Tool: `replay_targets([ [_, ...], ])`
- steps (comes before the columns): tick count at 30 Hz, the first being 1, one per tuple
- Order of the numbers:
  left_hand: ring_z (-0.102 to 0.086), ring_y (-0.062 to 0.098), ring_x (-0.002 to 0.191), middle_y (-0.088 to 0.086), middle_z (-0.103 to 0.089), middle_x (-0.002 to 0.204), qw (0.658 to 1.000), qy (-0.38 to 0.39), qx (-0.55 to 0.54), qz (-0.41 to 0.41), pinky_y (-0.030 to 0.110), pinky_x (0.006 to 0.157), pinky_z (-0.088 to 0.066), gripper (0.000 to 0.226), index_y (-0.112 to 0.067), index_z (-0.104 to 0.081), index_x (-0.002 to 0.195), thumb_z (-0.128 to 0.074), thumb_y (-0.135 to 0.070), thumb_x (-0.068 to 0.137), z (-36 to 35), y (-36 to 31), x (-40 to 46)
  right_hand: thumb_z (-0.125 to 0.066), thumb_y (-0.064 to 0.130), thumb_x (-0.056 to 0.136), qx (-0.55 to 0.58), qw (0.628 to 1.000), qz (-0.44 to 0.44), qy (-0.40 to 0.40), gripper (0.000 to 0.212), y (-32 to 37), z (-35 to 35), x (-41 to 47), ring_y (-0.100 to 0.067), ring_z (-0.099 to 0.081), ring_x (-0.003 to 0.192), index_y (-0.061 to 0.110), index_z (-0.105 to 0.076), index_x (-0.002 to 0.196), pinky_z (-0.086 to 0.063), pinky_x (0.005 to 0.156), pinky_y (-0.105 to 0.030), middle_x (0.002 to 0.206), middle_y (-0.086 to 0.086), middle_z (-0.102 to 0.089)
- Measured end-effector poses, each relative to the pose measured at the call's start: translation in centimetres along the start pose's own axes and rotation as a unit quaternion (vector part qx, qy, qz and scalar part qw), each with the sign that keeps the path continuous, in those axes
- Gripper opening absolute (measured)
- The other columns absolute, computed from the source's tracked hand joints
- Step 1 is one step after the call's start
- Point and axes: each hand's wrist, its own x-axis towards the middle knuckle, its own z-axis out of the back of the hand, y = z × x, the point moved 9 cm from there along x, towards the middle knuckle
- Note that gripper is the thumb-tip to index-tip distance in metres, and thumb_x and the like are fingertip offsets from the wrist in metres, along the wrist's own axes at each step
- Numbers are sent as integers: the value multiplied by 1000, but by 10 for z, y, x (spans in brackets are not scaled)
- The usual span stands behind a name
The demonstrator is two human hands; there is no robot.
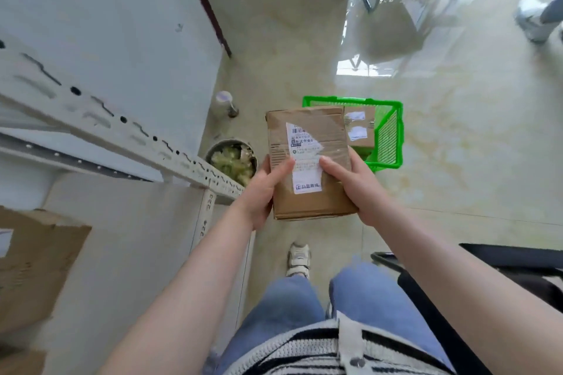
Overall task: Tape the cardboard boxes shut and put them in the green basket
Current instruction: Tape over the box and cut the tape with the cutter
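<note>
Cardboard box (307, 161), brown and bearing a torn white shipping label (304, 158), is being held at the centre of the frame, above the tiled floor (457, 146). It is being gripped along its left edge by the left hand (262, 192), thumb laid across the top face, and along its right edge by the right hand (353, 186), thumb likewise pressed on top. Just behind the box, toward the upper right of it, the green basket (387, 134) is being seen on the floor, with a second box (359, 125) lying inside it. At the left of the frame a white metal shelf (100, 119) is being shown, and beside its corner a round metal bowl (231, 158) of pale scraps.
</note>
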Motion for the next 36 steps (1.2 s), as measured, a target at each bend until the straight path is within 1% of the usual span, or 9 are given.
replay_targets([
  [3,-63,30,115,11,-66,126,999,-9,5,37,40,95,-53,49,-11,-47,140,-59,-24,94,-11,-12,46,-72,36,86,17,999,-22,-36,43,3,20,35,-10,-69,102,34,-57,126,-53,96,-44,112,12,-72],
  [9,-62,32,117,13,-65,127,995,1,8,96,42,99,-50,43,-9,-51,138,-54,-23,98,-49,-18,139,-72,37,86,28,995,-76,-58,43,5,77,110,-14,-68,105,33,-58,125,-52,98,-45,114,10,-71],
  [12,-66,29,109,13,-67,125,992,-21,-8,125,35,87,-56,41,-8,-54,136,-55,-21,98,-65,-14,184,-70,35,88,11,993,-102,-50,43,4,107,150,-13,-66,107,31,-56,128,-51,98,-40,118,8,-69],
  [15,-69,23,96,14,-67,123,986,-44,-2,159,29,76,-57,39,-7,-55,134,-55,-21,98,-75,-6,223,-69,33,89,1,989,-140,-42,41,-4,129,186,-5,-67,98,30,-56,128,-55,81,-23,116,10,-69],
  [19,-65,23,104,11,-66,125,980,-83,63,169,30,84,-54,36,-9,-56,132,-55,-21,99,-67,1,280,-70,28,89,-3,982,-181,-45,40,-19,147,241,1,-66,88,29,-55,127,-50,63,-12,111,12,-69],
  [21,-64,24,109,9,-66,126,973,-105,126,165,36,94,-52,37,-11,-56,132,-56,-26,98,-58,3,303,-69,26,89,-3,980,-192,-48,42,-28,149,263,-3,-67,91,28,-55,128,-53,68,-15,111,10,-69],
  [23,-61,25,115,8,-64,128,961,-130,178,165,41,102,-47,41,-12,-54,133,-58,-32,97,-45,7,338,-69,27,90,-17,978,-199,-53,45,-44,153,297,-12,-66,103,26,-53,132,-54,89,-30,118,5,-68],
  [25,-61,23,115,6,-64,127,958,-140,197,158,36,101,-47,41,-13,-54,133,-58,-32,97,-33,14,375,-68,28,90,-27,978,-200,-61,51,-62,155,334,-18,-62,112,25,-48,137,-46,104,-41,125,2,-65],
  [36,-61,19,114,4,-64,128,966,-115,195,124,34,101,-47,40,-16,-54,135,-61,-23,96,40,94,570,-68,23,90,-8,976,-185,-111,60,-191,168,511,-18,-61,116,26,-41,144,-44,106,-44,128,1,-63],
])
